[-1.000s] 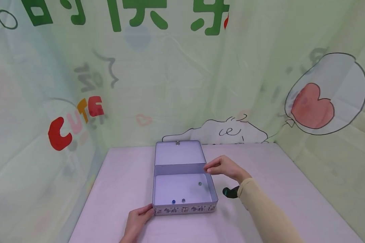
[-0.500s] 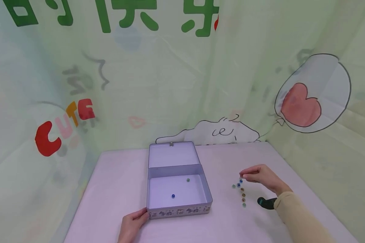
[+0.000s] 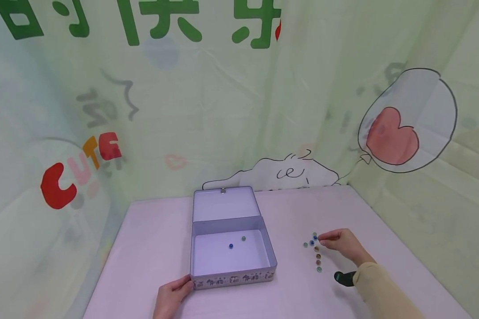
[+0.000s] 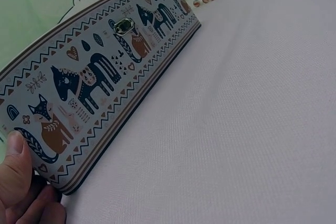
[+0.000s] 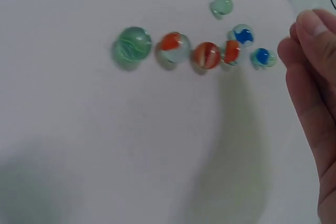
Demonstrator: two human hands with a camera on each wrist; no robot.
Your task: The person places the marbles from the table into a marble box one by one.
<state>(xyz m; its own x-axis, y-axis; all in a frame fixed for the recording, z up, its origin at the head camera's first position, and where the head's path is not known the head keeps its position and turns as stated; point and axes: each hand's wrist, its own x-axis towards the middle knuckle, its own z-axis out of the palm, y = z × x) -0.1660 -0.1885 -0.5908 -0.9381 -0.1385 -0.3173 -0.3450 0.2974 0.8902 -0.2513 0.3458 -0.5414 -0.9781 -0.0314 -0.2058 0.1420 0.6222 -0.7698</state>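
Observation:
The tin box [image 3: 233, 277] stands with its lid [image 3: 226, 204] raised at the back. At its front left corner my left hand [image 3: 171, 296] grips it, the thumb on the animal-patterned front face [image 4: 86, 80] in the left wrist view. Inside lie a blue marble [image 3: 231, 246] and a pale green marble [image 3: 243, 238]. To the right of the box, several glass marbles [image 5: 207, 55] form a line with a side branch at its far end. Beside that far end is my right hand [image 3: 345, 246], fingertips next to a blue marble [image 5: 263, 57], with nothing visible between them.
Underneath is a pale tablecloth [image 3: 151, 230]. A printed curtain [image 3: 207, 110] encloses the table's back and sides. Close to the right sleeve [image 3: 383, 288] a dark object [image 3: 344, 278] shows at the wrist.
My right hand moved from the box's right edge to the far end of the marble line, then lower, slightly off a pale marble. One clear marble left the tin; the other two rolled. The left hand stayed.

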